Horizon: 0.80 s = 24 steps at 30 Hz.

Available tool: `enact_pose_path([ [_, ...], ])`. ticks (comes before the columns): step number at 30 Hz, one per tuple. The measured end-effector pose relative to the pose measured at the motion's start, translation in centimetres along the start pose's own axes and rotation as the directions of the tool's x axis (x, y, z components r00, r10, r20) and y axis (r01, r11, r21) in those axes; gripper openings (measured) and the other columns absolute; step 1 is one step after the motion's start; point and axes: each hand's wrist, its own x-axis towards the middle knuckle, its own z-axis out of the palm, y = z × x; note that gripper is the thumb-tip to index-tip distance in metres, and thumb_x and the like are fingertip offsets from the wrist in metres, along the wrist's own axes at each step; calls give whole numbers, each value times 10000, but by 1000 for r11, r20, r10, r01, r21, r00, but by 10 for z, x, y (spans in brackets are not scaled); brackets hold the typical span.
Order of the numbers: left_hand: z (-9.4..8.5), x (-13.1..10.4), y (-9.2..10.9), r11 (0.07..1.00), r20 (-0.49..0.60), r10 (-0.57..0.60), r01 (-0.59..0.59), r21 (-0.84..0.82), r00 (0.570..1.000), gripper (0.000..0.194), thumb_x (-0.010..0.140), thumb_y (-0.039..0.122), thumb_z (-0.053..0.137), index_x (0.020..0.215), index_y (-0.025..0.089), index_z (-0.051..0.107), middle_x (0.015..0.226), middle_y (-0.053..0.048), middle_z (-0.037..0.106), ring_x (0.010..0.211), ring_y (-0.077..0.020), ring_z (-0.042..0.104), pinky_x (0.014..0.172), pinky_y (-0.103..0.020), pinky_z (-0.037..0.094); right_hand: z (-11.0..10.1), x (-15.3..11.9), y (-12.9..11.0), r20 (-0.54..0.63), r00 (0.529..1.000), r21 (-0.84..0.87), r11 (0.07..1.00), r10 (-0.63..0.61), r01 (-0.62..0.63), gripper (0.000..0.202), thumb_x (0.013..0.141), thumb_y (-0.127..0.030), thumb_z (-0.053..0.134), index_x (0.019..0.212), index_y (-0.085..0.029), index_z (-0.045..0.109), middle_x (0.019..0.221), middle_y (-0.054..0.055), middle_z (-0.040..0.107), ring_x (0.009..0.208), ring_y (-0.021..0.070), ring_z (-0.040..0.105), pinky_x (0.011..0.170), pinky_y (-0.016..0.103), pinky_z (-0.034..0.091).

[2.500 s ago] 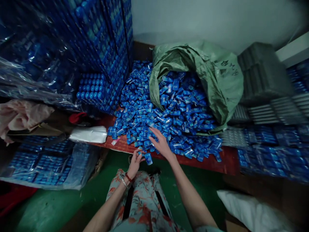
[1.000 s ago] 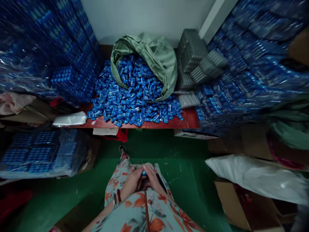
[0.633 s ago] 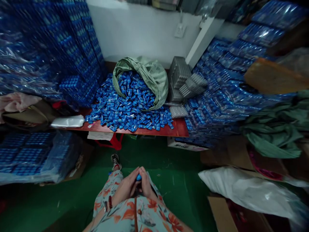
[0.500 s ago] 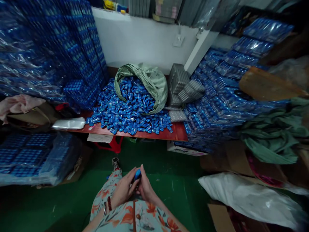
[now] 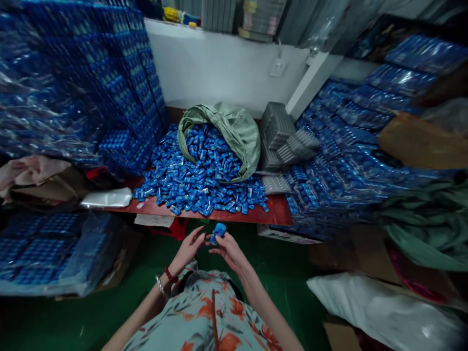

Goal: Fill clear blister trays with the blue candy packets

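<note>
My right hand (image 5: 229, 249) grips a small blue bottle-like piece (image 5: 219, 230) between thumb and fingers, out over the floor by the table's front edge. Beside it, my left hand (image 5: 188, 249) is held with fingers apart and bent toward the piece, seemingly holding nothing. A beaded bracelet and a silver bangle circle the left wrist. Beyond both hands, a heap of similar blue pieces (image 5: 190, 187) spreads over the red table (image 5: 252, 217). More of them spill from a pale green sack (image 5: 243, 131) lying on its side.
Grey trays (image 5: 276, 126) are stacked right of the sack. Wrapped blue packs (image 5: 120, 83) tower at left, with more packs (image 5: 329, 161) at right. A clear plastic bundle (image 5: 106, 198) lies on the table's left end. A white sack (image 5: 365, 302) and cardboard boxes stand at lower right.
Both hands have moved forward from near my lap toward the table edge. They have come apart, and the blue piece is now in my right hand. My body appears closer to upright.
</note>
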Motion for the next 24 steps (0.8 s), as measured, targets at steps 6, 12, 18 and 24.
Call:
enact_pose_path([
  [6, -22, 45, -7, 985, 301, 33, -82, 154, 953, 641, 781, 545, 569, 1269, 135, 506, 1263, -140, 576, 1130, -245, 568, 972, -367, 445, -13, 25, -10, -107, 993, 243, 970, 39, -12, 399, 730, -507, 661, 952, -191, 562, 786, 21, 647, 661, 145, 621, 529, 241, 478],
  [12, -62, 79, -17, 796, 265, -125, -63, 603, 956, 566, 833, 466, 448, 1260, 103, 527, 1208, -143, 615, 1113, -247, 576, 960, -343, 434, -26, 56, -8, -543, 834, 243, 969, 104, 37, 327, 789, -468, 414, 595, -206, 439, 422, -38, 459, 342, 97, 422, 357, 202, 312],
  [18, -122, 94, -42, 613, 83, -236, 82, 786, 968, 545, 845, 419, 382, 1260, 96, 522, 1268, -140, 579, 1170, -230, 548, 973, -295, 412, -69, 97, -38, -711, 699, 59, 997, 77, -50, 339, 785, -437, 415, 538, -204, 426, 377, -24, 439, 297, 103, 384, 317, 213, 256],
  [24, -155, 89, -65, 410, -93, -315, 223, 884, 945, 608, 839, 388, 316, 1301, 20, 461, 1293, -181, 546, 1163, -253, 554, 963, -330, 426, -177, 200, -142, -850, 497, -261, 959, -174, -111, 308, 908, -427, 440, 903, -142, 555, 655, -22, 565, 492, 85, 510, 483, 220, 434],
])
